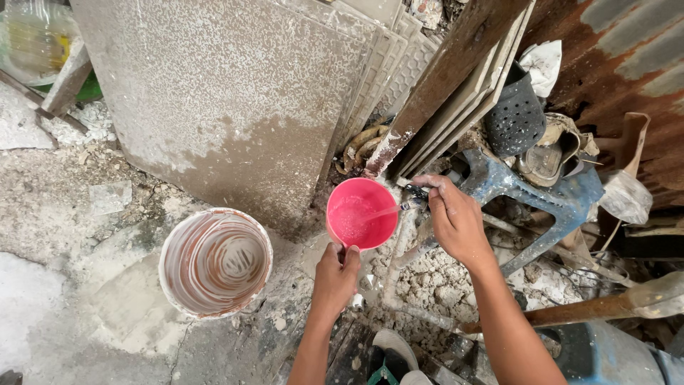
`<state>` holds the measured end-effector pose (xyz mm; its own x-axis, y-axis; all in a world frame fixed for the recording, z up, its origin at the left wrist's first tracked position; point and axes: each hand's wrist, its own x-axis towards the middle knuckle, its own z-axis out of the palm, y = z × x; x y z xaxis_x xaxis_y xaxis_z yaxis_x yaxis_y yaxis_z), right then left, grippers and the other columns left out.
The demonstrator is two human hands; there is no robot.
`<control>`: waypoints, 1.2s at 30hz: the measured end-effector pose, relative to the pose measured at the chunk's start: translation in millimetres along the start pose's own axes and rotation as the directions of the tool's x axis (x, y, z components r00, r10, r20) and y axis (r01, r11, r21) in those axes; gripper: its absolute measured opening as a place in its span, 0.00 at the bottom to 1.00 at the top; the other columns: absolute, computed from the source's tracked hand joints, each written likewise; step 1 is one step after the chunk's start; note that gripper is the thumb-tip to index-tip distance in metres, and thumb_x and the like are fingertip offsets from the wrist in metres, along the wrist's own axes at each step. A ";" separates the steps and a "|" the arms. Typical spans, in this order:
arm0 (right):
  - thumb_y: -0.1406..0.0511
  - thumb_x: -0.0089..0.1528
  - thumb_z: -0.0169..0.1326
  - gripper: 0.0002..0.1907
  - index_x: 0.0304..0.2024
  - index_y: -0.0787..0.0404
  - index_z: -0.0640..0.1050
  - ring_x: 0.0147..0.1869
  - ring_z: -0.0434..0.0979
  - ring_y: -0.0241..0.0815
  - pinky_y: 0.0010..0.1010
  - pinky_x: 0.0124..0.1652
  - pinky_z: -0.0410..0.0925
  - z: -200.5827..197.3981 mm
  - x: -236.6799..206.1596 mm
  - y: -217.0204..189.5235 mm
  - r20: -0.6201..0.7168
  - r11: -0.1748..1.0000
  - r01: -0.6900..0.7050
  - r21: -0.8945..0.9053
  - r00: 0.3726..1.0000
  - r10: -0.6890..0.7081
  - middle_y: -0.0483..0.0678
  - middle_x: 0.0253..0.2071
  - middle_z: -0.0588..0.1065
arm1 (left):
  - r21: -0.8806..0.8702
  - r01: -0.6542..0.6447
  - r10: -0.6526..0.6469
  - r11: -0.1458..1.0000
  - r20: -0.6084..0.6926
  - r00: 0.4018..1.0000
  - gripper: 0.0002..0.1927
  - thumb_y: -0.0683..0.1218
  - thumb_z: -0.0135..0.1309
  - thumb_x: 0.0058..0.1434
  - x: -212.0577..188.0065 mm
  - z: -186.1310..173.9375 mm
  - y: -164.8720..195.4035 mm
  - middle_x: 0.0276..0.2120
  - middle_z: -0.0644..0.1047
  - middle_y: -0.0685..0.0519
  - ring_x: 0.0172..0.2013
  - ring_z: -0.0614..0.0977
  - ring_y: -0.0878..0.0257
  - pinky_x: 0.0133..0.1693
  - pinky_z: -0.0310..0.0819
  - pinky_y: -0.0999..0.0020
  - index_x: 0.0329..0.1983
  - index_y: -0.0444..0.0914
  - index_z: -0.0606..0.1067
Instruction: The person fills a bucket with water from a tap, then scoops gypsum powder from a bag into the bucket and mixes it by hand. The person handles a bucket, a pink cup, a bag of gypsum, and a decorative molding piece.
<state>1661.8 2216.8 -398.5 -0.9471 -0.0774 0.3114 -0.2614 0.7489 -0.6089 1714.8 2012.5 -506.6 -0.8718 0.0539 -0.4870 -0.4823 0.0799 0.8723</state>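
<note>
My left hand grips the handle of a pink plastic scoop and holds it up under a small tap. My right hand is on the tap, fingers closed around its knob. A thin stream of water runs from the tap into the pink scoop, which holds some water. A white bucket smeared inside with brownish paste stands on the ground to the left of the scoop.
Large grey tiles lean against the wall behind. A wooden plank slants at the right, with a blue plastic stool, a dark perforated basket, rubble and a rusty corrugated sheet nearby. A long tool handle lies at lower right.
</note>
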 end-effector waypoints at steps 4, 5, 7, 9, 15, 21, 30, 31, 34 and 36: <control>0.71 0.69 0.43 0.15 0.54 0.57 0.78 0.20 0.64 0.33 0.30 0.23 0.59 0.6 0.4 0.2 0.012 1.000 -0.014 0.020 1.000 0.014 0.46 0.18 0.65 | -0.004 -0.004 0.004 1.000 -0.013 1.000 0.17 0.51 0.46 0.69 1.4 0.9 -0.4 0.24 0.77 0.48 0.17 0.76 0.64 0.21 0.72 0.64 0.46 0.31 0.71; 0.71 0.69 0.43 0.15 0.54 0.57 0.78 0.20 0.64 0.32 0.29 0.23 0.59 0.5 0.6 0.3 0.008 1.000 -0.002 0.027 1.000 0.002 0.45 0.18 0.65 | -0.007 0.005 -0.005 1.000 -0.018 1.000 0.17 0.51 0.47 0.69 1.9 1.3 -0.9 0.24 0.77 0.48 0.16 0.76 0.63 0.21 0.72 0.64 0.45 0.30 0.71; 0.70 0.69 0.44 0.15 0.53 0.57 0.79 0.18 0.64 0.33 0.30 0.23 0.58 0.3 0.6 0.7 0.018 0.999 -0.028 0.026 0.999 0.027 0.46 0.17 0.64 | -0.016 0.024 -0.025 1.000 -0.031 0.999 0.17 0.50 0.47 0.69 3.2 2.0 -2.8 0.23 0.77 0.49 0.16 0.76 0.63 0.20 0.72 0.63 0.44 0.29 0.71; 0.70 0.69 0.44 0.15 0.53 0.57 0.79 0.18 0.64 0.34 0.31 0.22 0.58 0.4 0.5 1.3 0.016 1.000 -0.023 0.019 1.000 0.022 0.46 0.16 0.63 | -0.011 0.009 -0.009 1.000 -0.051 0.999 0.17 0.50 0.48 0.69 5.2 2.8 -5.6 0.22 0.77 0.49 0.16 0.76 0.63 0.19 0.72 0.64 0.43 0.29 0.72; 0.71 0.69 0.44 0.14 0.53 0.58 0.79 0.19 0.63 0.36 0.32 0.23 0.59 2.0 0.3 3.6 -0.007 0.999 0.043 -0.001 0.999 -0.043 0.46 0.18 0.64 | 0.014 -0.016 0.017 1.000 -0.075 0.997 0.16 0.50 0.47 0.68 12.5 4.9 -14.7 0.20 0.76 0.49 0.15 0.76 0.63 0.19 0.72 0.63 0.43 0.30 0.74; 0.73 0.67 0.44 0.16 0.53 0.59 0.78 0.20 0.64 0.37 0.32 0.24 0.60 0.0 -1.9 1.7 -0.011 0.998 0.068 -0.004 0.998 -0.068 0.46 0.20 0.65 | 0.143 -0.053 0.071 0.988 -0.124 0.990 0.17 0.51 0.49 0.68 13.6 6.6 -21.5 0.20 0.78 0.46 0.19 0.78 0.59 0.26 0.71 0.59 0.38 0.30 0.75; 0.72 0.67 0.44 0.16 0.53 0.58 0.79 0.19 0.66 0.38 0.33 0.24 0.61 -1.1 -3.8 -0.8 -0.006 0.999 0.050 -0.010 0.999 -0.050 0.47 0.19 0.65 | 0.188 -0.037 0.059 0.982 -0.113 0.992 0.18 0.52 0.48 0.68 17.9 8.8 -27.9 0.20 0.77 0.46 0.19 0.77 0.59 0.26 0.70 0.58 0.35 0.31 0.75; 0.72 0.67 0.44 0.16 0.53 0.58 0.79 0.19 0.67 0.37 0.33 0.23 0.61 -0.8 -3.6 -0.6 -0.006 0.998 0.058 -0.012 0.998 -0.058 0.47 0.19 0.66 | 0.184 -0.015 0.035 0.983 -0.103 0.994 0.18 0.52 0.48 0.69 18.3 8.7 -27.9 0.19 0.77 0.46 0.19 0.77 0.60 0.25 0.69 0.58 0.35 0.31 0.75; 0.72 0.67 0.44 0.16 0.53 0.58 0.79 0.19 0.68 0.37 0.33 0.23 0.61 0.0 -3.9 -0.6 -0.009 0.998 0.066 -0.007 0.998 -0.066 0.46 0.20 0.68 | 0.205 -0.024 0.045 0.978 -0.098 0.994 0.19 0.52 0.47 0.69 17.9 7.7 -27.0 0.19 0.76 0.48 0.18 0.75 0.61 0.24 0.68 0.60 0.34 0.31 0.74; 0.72 0.67 0.44 0.16 0.52 0.58 0.79 0.19 0.68 0.37 0.33 0.23 0.62 0.2 -4.4 -0.8 -0.009 0.998 0.059 -0.006 0.998 -0.059 0.47 0.20 0.68 | 0.206 -0.021 0.043 0.978 -0.098 0.994 0.18 0.52 0.48 0.69 17.1 6.6 -26.1 0.18 0.76 0.47 0.17 0.75 0.61 0.24 0.68 0.59 0.34 0.32 0.74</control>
<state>1666.2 2216.4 -399.5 -0.9283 -0.1155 0.3535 -0.3158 0.7468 -0.5853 1713.0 2018.0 -538.1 -0.8957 -0.0407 -0.4428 -0.4354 0.2823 0.8548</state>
